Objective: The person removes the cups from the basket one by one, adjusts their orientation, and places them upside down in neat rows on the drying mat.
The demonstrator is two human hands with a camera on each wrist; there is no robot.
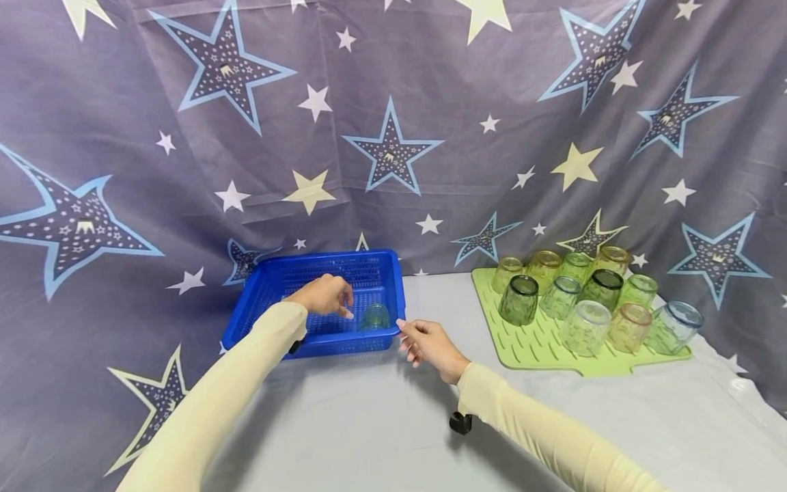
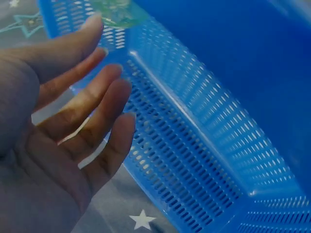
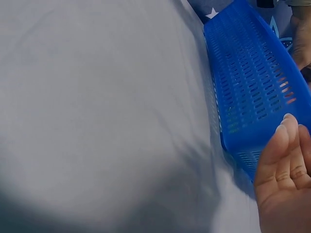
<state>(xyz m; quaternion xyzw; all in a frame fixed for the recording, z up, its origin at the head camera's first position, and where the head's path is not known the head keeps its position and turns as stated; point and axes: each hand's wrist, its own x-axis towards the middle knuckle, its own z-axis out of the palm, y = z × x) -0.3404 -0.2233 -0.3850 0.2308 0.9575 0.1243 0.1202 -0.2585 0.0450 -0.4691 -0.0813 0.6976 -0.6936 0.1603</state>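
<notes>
A blue plastic basket [image 1: 310, 345] with slotted walls stands at the back of the table. Inside it, near the right front corner, is a clear greenish glass [image 1: 375, 316]. Over the basket hangs my left hand [image 1: 326, 295], its fingers loosely bent around nothing, just left of the glass. The left wrist view shows that hand's palm [image 2: 48, 170] beside the basket's slotted wall, with part of the glass [image 2: 119, 12] beyond the thumb. At the basket's right front corner, my right hand [image 1: 430, 345] touches the rim with its fingertips. Its extended fingers [image 3: 277, 155] lie against the corner in the right wrist view.
To the right lies a light green drying mat [image 1: 535, 359] bearing several upside-down coloured glasses [image 1: 586, 328]. A star-patterned dark curtain [image 1: 393, 225] hangs behind the table. Pale cloth [image 1: 344, 424] covers the tabletop.
</notes>
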